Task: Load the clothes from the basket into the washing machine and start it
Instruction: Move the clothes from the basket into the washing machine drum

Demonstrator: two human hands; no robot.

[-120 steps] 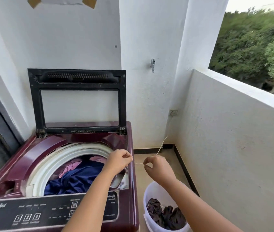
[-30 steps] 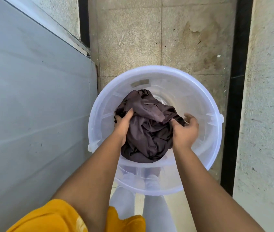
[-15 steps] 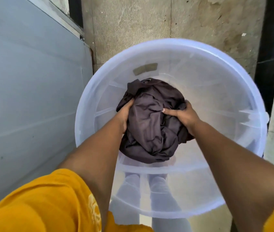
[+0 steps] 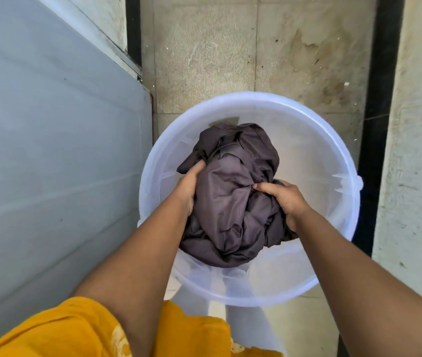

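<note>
A round translucent white basket (image 4: 318,140) stands on the floor below me. Inside it is a bundle of dark grey-brown clothes (image 4: 233,202). My left hand (image 4: 188,186) grips the bundle's left side, fingers tucked under the cloth. My right hand (image 4: 285,199) clutches the bundle's right side, thumb pressed into a fold. The bundle rises between both hands and hides the basket's bottom. The washing machine's grey side panel (image 4: 55,163) fills the left of the view; its top and drum are out of sight.
A tiled floor (image 4: 230,55) runs ahead of the basket. A rough white wall (image 4: 415,150) with a black skirting strip (image 4: 377,104) bounds the right side. The basket sits in the narrow gap between machine and wall. My yellow garment (image 4: 76,333) shows at the bottom.
Four seconds ago my hands were up by the open machine; since then I bent over the basket. Over the last second both hands closed tighter on the dark clothes and bunched them higher.
</note>
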